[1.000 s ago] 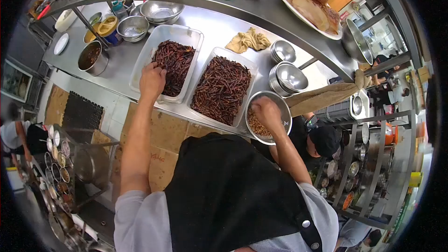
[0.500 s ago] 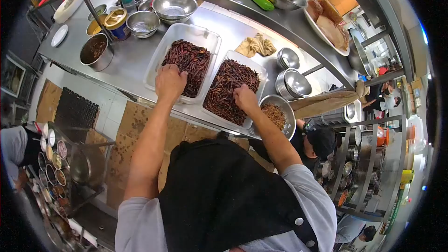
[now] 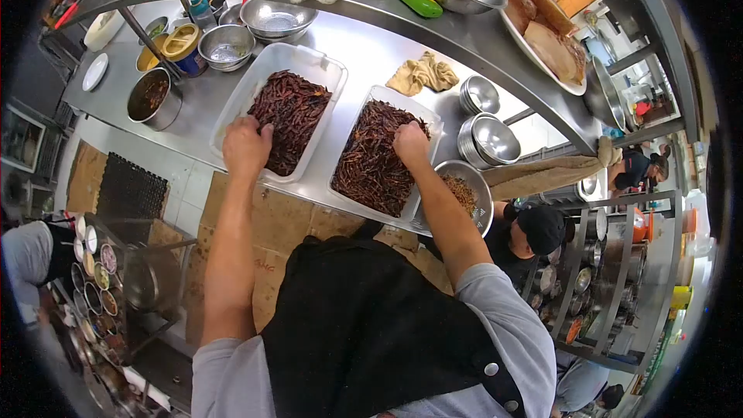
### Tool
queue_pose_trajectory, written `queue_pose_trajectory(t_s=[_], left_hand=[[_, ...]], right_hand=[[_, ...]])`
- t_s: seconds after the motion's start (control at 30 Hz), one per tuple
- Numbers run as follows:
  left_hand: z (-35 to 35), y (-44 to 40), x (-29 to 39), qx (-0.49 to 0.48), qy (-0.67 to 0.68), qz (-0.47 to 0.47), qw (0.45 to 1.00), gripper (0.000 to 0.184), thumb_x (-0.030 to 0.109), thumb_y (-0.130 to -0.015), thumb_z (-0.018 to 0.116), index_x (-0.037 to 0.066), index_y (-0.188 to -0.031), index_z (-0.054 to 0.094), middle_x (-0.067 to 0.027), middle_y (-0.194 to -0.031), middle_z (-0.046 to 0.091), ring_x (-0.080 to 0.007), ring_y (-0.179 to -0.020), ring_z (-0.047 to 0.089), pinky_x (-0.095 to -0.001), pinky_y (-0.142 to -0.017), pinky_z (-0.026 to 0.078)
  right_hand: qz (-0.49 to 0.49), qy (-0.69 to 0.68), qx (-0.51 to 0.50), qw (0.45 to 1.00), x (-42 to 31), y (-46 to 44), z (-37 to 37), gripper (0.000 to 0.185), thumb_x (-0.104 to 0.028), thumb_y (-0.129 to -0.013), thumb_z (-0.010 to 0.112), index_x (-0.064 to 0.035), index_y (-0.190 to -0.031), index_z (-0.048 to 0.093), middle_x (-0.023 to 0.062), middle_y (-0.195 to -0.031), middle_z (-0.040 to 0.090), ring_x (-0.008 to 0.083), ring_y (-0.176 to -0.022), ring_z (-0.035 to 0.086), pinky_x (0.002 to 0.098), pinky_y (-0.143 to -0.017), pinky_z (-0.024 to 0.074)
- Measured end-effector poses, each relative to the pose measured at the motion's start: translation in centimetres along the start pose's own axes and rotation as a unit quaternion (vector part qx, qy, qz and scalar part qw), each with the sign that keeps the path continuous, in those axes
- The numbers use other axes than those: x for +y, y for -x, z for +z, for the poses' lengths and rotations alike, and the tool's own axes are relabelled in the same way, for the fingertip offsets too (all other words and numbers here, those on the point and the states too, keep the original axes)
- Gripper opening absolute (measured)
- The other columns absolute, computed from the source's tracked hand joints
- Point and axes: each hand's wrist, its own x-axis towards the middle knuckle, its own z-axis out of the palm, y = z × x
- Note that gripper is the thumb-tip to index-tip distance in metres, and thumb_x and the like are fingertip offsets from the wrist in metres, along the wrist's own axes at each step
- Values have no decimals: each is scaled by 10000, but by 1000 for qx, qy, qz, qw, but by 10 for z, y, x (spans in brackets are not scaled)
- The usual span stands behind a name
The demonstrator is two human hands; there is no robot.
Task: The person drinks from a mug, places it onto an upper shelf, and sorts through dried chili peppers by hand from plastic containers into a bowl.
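Observation:
Two clear plastic tubs stand side by side on the steel counter, both heaped with dark red dried chilies. My left hand [image 3: 247,147] is closed over the near left rim of the left tub [image 3: 329,81], its thumb towards the chilies [image 3: 294,112]. In the right tub [image 3: 435,128], my right hand [image 3: 411,144] is closed against the upper right part of the heap of chilies [image 3: 371,166]. Its fingertips are hidden, so what they hold does not show. Beside that tub sits a perforated steel bowl [image 3: 481,186] with small light-brown bits [image 3: 460,192].
Steel bowls [image 3: 495,139] are stacked at the right, near a crumpled cloth [image 3: 422,75]. A pot [image 3: 155,99] and more bowls [image 3: 226,46] stand at the left. An overhead shelf [image 3: 495,39] crosses above the counter. A co-worker in a black cap [image 3: 542,230] is close on the right.
The left tub has shifted left with my left hand, widening the gap between the tubs. My right hand has moved slightly up over the chilies in the right tub.

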Motion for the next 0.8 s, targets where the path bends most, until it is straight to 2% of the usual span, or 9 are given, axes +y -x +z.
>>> queue_pose_trajectory(t_s=[0.03, 0.1, 0.27, 0.33, 0.47, 0.53, 0.63, 0.67, 0.8], left_hand=[[-3, -2, -7, 0, 7, -3, 1000, 280, 291, -858, 733, 20, -894, 671, -179, -989, 675, -398, -988, 628, -505, -841, 514], [-6, -4, -19, -3, 11, -16, 1000, 281, 291, -858, 734, 21, -901, 673, -177, -985, 674, -399, -974, 630, -502, -836, 514], [-12, -10, -28, -10, -9, -25, 1000, 292, 303, -863, 739, 26, -935, 684, -160, -978, 682, -380, -950, 648, -483, -819, 519], [-9, -11, -27, -12, -13, -31, 999, 297, 310, -867, 736, 27, -942, 687, -163, -982, 685, -381, -948, 653, -483, -817, 520], [-12, -8, -26, 6, -22, -35, 999, 302, 313, -873, 732, 29, -966, 689, -174, -977, 694, -386, -945, 658, -483, -815, 522], [-12, -10, -25, 4, -25, -44, 999, 303, 313, -874, 731, 29, -971, 687, -177, -972, 696, -387, -944, 658, -483, -816, 522], [-10, -10, -25, 2, -20, -57, 998, 306, 314, -876, 728, 29, -980, 684, -181, -966, 697, -388, -947, 658, -485, -819, 520], [-9, -11, -27, 5, -20, -50, 999, 308, 317, -876, 727, 29, -976, 683, -182, -967, 696, -388, -947, 657, -486, -820, 520], [-7, -11, -28, -1, -19, -52, 998, 312, 321, -876, 725, 25, -964, 680, -185, -967, 695, -389, -942, 657, -484, -817, 521]], right_hand=[[0, -2, -4, 1000, 6, 2, 2, 182, -206, -875, 655, -48, -832, 735, 174, -940, 675, 384, -868, 657, 485, -805, 542], [-20, -104, 40, 994, 6, 15, -13, 230, -224, -931, 600, -39, -934, 736, 222, -1023, 643, 411, -919, 664, 498, -842, 537], [-57, -122, 31, 990, 3, 17, -17, 229, -250, -929, 612, -57, -898, 732, 205, -1003, 641, 407, -895, 658, 491, -825, 540], [-53, -58, -58, 995, -4, 13, -22, 228, -260, -929, 615, -65, -905, 730, 199, -1012, 647, 408, -899, 657, 499, -842, 534], [-70, -27, -98, 992, -3, 7, -18, 228, -253, -924, 614, -58, -892, 729, 200, -1035, 653, 406, -894, 658, 508, -846, 533], [-70, -79, 2, 994, 14, 4, -12, 216, -246, -913, 620, -61, -905, 732, 201, -976, 663, 404, -886, 662, 501, -827, 537], [-56, -134, -5, 989, 16, 9, -40, 227, -243, -912, 617, -46, -905, 729, 199, -898, 665, 407, -898, 661, 489, -821, 536], [-54, -201, -49, 977, 4, 14, -53, 246, -251, -917, 615, -28, -920, 721, 208, -864, 664, 414, -916, 659, 475, -823, 534], [-96, -188, -70, 975, -41, 32, -17, 240, -245, -902, 626, -30, -833, 707, 192, -850, 687, 380, -890, 674, 484, -779, 544]])
